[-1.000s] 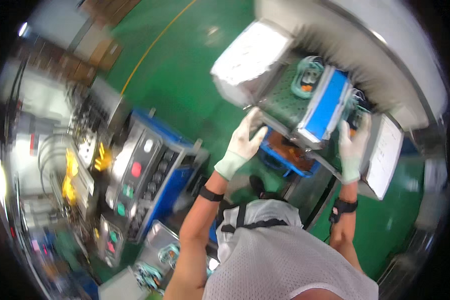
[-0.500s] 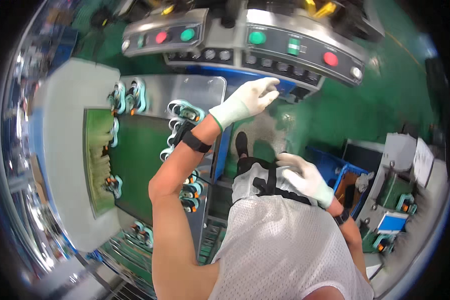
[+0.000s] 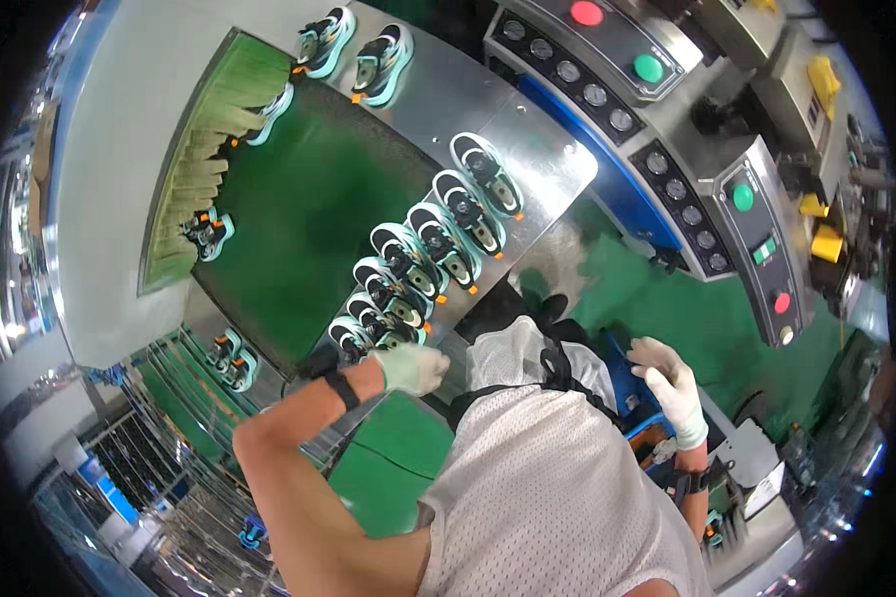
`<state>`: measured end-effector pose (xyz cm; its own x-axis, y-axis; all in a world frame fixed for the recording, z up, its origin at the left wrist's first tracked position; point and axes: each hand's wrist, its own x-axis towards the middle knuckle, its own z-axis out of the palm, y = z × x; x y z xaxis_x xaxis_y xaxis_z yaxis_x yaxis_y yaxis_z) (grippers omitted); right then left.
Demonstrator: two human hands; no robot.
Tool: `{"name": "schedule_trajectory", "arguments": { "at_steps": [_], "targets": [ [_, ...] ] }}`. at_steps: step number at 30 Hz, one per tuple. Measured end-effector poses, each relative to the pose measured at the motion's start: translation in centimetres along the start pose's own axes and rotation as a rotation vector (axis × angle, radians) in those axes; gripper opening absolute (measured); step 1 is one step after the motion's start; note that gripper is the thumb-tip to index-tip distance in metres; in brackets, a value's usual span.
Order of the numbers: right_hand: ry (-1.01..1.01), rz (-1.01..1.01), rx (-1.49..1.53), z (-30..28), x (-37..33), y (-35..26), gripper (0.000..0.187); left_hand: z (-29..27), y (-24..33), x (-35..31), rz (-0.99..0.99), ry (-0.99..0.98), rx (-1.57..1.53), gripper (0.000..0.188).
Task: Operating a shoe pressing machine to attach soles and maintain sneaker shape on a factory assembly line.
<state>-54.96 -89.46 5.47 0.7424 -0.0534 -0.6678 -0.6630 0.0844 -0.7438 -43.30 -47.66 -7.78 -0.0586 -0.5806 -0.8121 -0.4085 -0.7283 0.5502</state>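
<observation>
My left hand [image 3: 414, 369], in a white glove, is beside the near end of a row of sneakers [image 3: 405, 261]. Its fingers are curled together, and nothing shows in them. The sneakers are black and white with mint soles and orange tabs; several stand side by side along the metal edge of a green conveyor belt [image 3: 294, 214]. To the right of my body, my right hand [image 3: 672, 390], also gloved, hangs above a blue bin [image 3: 629, 383]. Its fingers are loosely bent, the thumb apart from them, holding nothing.
Two more sneakers [image 3: 382, 66] stand on the metal plate at the belt's far side. Others pass by a bristle curtain [image 3: 191, 174] at the machine opening. Ahead right is a machine with button panels [image 3: 757, 239] and a row of gauges. A slatted rack [image 3: 184, 398] lies at lower left.
My view has turned left toward the belt, so the machine panels now lie to the right. My left hand has drawn back from near the panels to the row's near end.
</observation>
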Motion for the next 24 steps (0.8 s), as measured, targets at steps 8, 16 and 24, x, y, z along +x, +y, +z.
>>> {"name": "schedule_trajectory", "arguments": {
  "at_steps": [8,16,24],
  "targets": [
    [-0.022,0.027,-0.105,-4.4,-0.8,1.7,0.056,13.8,2.6,-7.8,-0.019,-0.466,-0.193,0.091],
    [-0.064,0.09,-0.123,-5.7,1.2,1.8,0.056,0.7,-1.8,-19.5,-0.569,-0.389,-0.177,0.031],
    [-0.404,-0.125,-0.306,0.0,5.0,-3.7,0.066,-21.2,-0.2,-19.4,-0.415,0.608,0.202,0.049]
  ]
}}
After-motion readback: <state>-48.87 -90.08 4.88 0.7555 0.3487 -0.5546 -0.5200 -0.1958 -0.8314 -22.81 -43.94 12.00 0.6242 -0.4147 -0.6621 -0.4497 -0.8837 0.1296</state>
